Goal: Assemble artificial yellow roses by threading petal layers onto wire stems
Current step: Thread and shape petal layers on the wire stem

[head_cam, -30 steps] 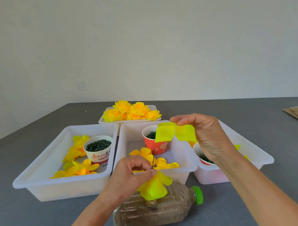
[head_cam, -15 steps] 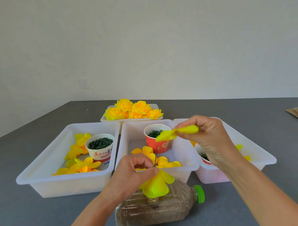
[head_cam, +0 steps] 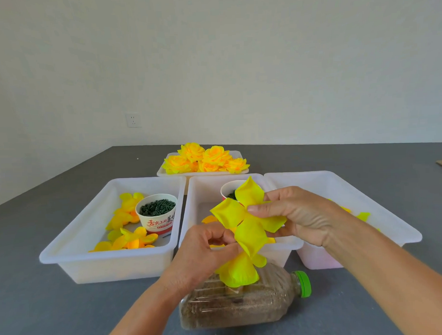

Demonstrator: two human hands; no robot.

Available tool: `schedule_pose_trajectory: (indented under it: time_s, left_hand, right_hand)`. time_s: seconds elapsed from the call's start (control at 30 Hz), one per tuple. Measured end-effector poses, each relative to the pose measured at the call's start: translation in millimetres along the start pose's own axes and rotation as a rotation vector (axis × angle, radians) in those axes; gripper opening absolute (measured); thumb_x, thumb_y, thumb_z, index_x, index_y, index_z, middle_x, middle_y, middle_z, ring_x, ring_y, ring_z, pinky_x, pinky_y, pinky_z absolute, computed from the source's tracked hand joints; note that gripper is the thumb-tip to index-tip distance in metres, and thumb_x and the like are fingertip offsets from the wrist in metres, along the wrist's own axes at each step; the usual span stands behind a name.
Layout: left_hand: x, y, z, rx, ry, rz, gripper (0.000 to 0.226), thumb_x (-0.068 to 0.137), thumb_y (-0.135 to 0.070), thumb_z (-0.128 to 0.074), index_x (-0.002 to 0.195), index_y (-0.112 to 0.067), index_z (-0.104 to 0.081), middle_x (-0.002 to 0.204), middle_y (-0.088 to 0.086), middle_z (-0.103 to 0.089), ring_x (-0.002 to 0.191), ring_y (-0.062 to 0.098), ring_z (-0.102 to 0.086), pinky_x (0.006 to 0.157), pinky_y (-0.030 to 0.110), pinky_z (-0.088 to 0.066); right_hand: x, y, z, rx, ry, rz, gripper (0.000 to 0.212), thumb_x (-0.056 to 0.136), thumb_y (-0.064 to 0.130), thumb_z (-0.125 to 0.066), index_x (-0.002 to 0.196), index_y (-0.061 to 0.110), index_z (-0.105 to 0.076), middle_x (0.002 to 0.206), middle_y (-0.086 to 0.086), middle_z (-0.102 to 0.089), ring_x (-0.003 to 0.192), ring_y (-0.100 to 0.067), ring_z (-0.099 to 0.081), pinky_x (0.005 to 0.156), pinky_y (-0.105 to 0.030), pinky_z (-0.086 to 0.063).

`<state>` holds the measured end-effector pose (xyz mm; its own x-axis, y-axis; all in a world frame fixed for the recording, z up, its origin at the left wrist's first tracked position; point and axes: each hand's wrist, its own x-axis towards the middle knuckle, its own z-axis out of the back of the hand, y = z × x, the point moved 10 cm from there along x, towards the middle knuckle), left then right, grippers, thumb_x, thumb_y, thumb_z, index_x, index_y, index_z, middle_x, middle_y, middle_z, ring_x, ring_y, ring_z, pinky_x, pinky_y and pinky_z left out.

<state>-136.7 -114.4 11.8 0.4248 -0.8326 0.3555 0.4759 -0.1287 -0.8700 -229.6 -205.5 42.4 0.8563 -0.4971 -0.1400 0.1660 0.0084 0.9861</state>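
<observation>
My right hand (head_cam: 295,216) pinches a flat yellow petal layer (head_cam: 244,214) by its right side, holding it spread above the middle bin. My left hand (head_cam: 205,253) is curled just below it, fingertips pinched at the top of a partly built yellow rose (head_cam: 240,270). That rose stands over a sand-filled plastic bottle (head_cam: 242,304) lying on its side. The wire stem is hidden behind my fingers and the petals.
Three white bins stand side by side: the left bin (head_cam: 67,250) holds loose petals and a white cup of green pieces (head_cam: 157,212), the middle bin (head_cam: 191,208) a red cup, the right bin (head_cam: 382,212) more petals. Finished roses (head_cam: 204,159) fill a tray behind.
My right hand has brought the petal layer down and left, and turned it to face me, so it now sits right above my left hand's fingertips. My left hand stayed on the rose.
</observation>
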Motion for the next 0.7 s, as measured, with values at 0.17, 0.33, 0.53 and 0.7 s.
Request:
schedule_pose_trajectory:
  time_s: [0.17,0.33,0.53,0.7]
  left_hand:
    - [0.1,-0.5,-1.5,-0.004,0.004,-0.006,0.01,0.078,-0.01,-0.072,0.077,0.001,-0.071,0.082,0.017,-0.07,0.086,0.033,-0.065,0.082,0.043,-0.053]
    - [-0.5,-2.6,-2.1,-0.018,0.003,-0.017,0.026,0.072,-0.022,-0.067,0.083,0.002,-0.071,0.082,0.015,-0.07,0.086,0.031,-0.066,0.083,0.044,-0.052]
    - [0.0,1.5,-2.5,-0.022,0.012,-0.001,0.025,0.075,-0.019,-0.067,0.087,0.003,-0.071,0.086,0.016,-0.071,0.089,0.032,-0.066,0.084,0.046,-0.052]
    - [0.4,5.5,-1.7,-0.025,0.003,0.006,0.006,0.079,-0.007,-0.072,0.078,-0.002,-0.072,0.079,0.011,-0.071,0.083,0.026,-0.067,0.082,0.035,-0.054]
  right_hand:
    - [7.1,-0.2,-2.7,-0.011,-0.018,-0.046,0.002,0.077,0.009,-0.07,0.076,0.011,-0.069,0.069,-0.003,-0.07,0.064,-0.014,-0.066,0.068,-0.032,-0.055]
    - [11.3,-2.7,-6.5,-0.028,-0.008,-0.081,0.006,0.076,0.011,-0.071,0.081,0.009,-0.069,0.07,-0.005,-0.069,0.062,-0.016,-0.066,0.057,-0.028,-0.054]
    - [14.8,-1.2,-7.8,-0.029,-0.012,-0.084,0.01,0.076,0.011,-0.072,0.083,0.007,-0.069,0.071,-0.007,-0.069,0.058,-0.015,-0.066,0.05,-0.024,-0.052]
    - [18.1,-4.8,-6.5,-0.047,-0.042,-0.111,0.009,0.074,0.012,-0.074,0.08,0.011,-0.068,0.067,-0.006,-0.069,0.058,-0.018,-0.065,0.047,-0.024,-0.05]
